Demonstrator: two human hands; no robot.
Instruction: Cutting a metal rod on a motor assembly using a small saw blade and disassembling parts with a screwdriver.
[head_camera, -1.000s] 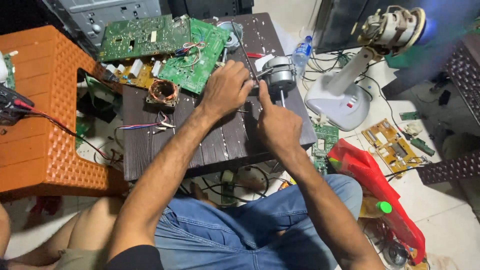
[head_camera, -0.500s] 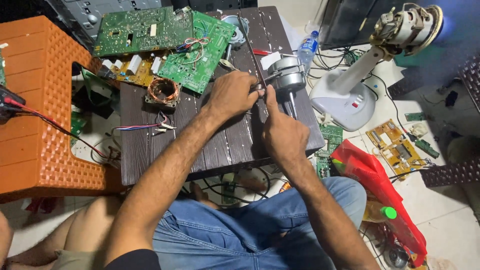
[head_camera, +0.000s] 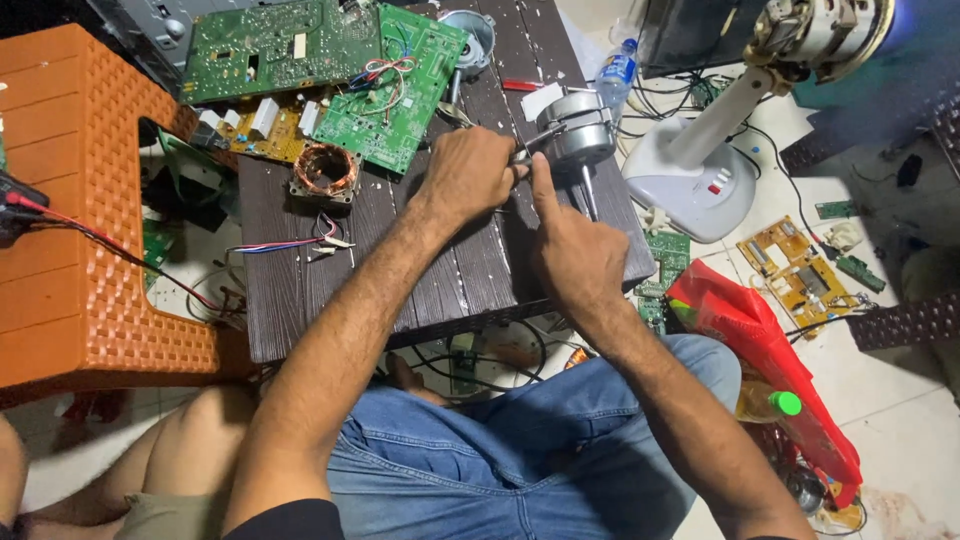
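Dark slatted table (head_camera: 420, 290) carried green circuit boards (head_camera: 330, 60), copper coil (head_camera: 325, 168), grey motor (head_camera: 575, 135), loose wires (head_camera: 290, 243), both hands rested there.

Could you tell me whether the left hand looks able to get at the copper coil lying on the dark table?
Probably yes. The left hand is closed around a thin tool by the grey motor, and the copper coil lies uncovered to its left, with only bare table between.

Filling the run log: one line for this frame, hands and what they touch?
left hand: gripping thin metal tool | right hand: forefinger up beside tool | target: grey fan motor | surface: dark table
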